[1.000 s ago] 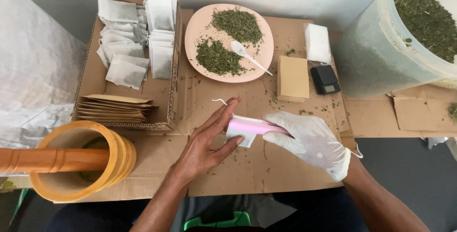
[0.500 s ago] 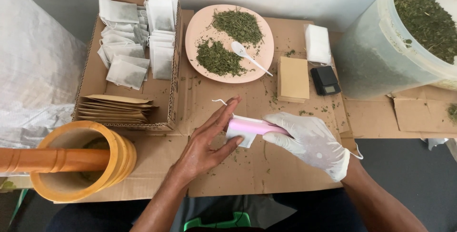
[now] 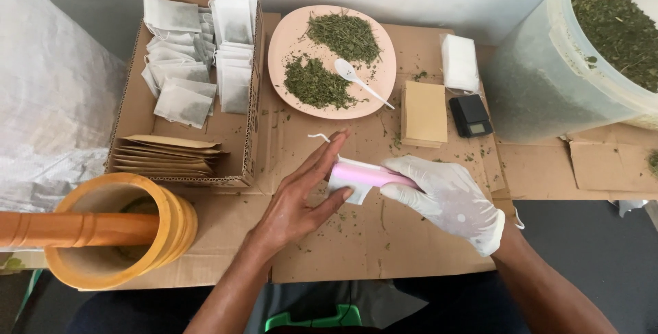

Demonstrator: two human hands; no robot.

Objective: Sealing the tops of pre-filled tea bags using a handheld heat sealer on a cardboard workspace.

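Head cam | cardboard-covered table (image 3: 411,238), herb crumbs, white wall | hands: left (image 3: 301,200) flat open, right (image 3: 449,200) gripping pink sealer (image 3: 367,176)

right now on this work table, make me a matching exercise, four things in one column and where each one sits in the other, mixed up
Things:
1. white plastic spoon
2. wooden pestle
3. filled tea bags
4. pink handheld tool

Places:
A. standing and stacked in the cardboard box
B. gripped by the gloved right hand, pressed on a small white bag
C. lying on the pink plate between two herb piles
D. resting across the wooden mortar

Pairs: 1-C, 2-D, 3-A, 4-B
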